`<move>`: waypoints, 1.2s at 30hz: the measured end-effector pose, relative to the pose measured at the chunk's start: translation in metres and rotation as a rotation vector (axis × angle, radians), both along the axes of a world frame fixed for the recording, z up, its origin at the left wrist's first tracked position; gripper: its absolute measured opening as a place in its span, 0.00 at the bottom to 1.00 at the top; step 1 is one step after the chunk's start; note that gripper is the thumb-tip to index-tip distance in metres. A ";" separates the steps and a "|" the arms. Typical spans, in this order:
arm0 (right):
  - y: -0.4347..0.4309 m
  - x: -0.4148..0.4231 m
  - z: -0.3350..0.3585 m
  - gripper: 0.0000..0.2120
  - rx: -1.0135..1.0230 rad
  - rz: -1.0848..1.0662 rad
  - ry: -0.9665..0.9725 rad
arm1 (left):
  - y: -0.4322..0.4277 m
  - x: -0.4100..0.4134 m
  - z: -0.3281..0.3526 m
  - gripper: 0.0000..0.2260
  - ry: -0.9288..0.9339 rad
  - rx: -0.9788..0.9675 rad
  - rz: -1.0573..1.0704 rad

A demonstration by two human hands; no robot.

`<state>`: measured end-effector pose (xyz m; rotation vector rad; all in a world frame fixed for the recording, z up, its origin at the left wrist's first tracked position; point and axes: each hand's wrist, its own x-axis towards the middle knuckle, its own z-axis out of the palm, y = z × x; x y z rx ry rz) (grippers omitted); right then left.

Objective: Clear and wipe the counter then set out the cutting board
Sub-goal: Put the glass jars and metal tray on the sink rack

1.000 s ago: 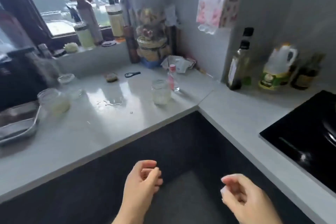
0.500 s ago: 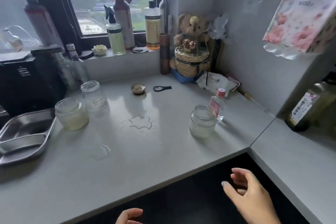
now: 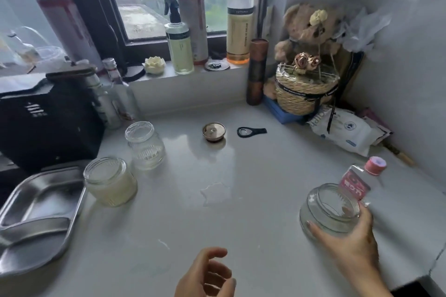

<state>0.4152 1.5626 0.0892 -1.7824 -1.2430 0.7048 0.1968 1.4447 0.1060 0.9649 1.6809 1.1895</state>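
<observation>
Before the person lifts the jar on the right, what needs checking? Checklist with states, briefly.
1. Grip: right hand curls round the jar: ok.
2. Spare hand: left hand holds nothing: ok.
3. Pink-capped bottle secure: cannot tell; it leans tilted beside the jar.
4. Bottle cap on: ok.
5. Counter dry: not ok; a puddle lies mid-counter.

Pale counter (image 3: 241,243), bearing a steel tray (image 3: 36,219) at lower left, squat jar (image 3: 109,182) and taller jar (image 3: 145,146) just beside it, round lid (image 3: 214,131) and black opener (image 3: 251,131) at upper centre, perhaps a small puddle (image 3: 214,193) mid-frame, wipes pack (image 3: 347,132) at right.
</observation>
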 end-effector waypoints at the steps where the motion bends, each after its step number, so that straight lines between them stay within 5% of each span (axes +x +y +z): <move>1: -0.004 -0.009 0.003 0.45 -0.005 0.018 0.013 | -0.001 -0.008 0.001 0.14 0.003 0.001 -0.006; 5: -0.033 -0.085 0.027 0.44 -0.020 0.234 0.097 | -0.003 -0.061 -0.001 0.26 0.110 -0.035 -0.063; 8: -0.064 -0.159 0.052 0.42 -0.055 0.442 0.174 | -0.009 -0.120 0.003 0.35 -0.152 -0.165 -0.336; 10: -0.085 -0.206 0.064 0.43 -0.111 0.536 0.222 | -0.021 -0.141 0.003 0.34 -0.182 -0.074 -0.210; 13: -0.114 -0.264 0.069 0.43 -0.165 0.648 0.290 | -0.047 -0.154 0.008 0.35 0.034 0.104 0.200; 18: -0.133 -0.317 0.054 0.42 -0.106 0.886 0.279 | -0.078 -0.203 0.014 0.36 0.133 0.092 0.351; 20: -0.123 -0.325 0.044 0.32 -0.152 1.042 0.223 | -0.085 -0.220 0.014 0.38 0.121 0.065 0.396; 22: -0.097 -0.326 0.032 0.25 -0.140 0.971 0.200 | -0.097 -0.237 0.013 0.39 0.078 0.078 0.433; 27: -0.029 -0.350 0.009 0.45 -0.076 0.750 -0.060 | -0.122 -0.264 0.018 0.38 0.146 0.148 0.545; 36: -0.002 -0.386 -0.027 0.46 -0.040 0.684 0.005 | -0.143 -0.253 0.033 0.39 0.306 0.064 0.795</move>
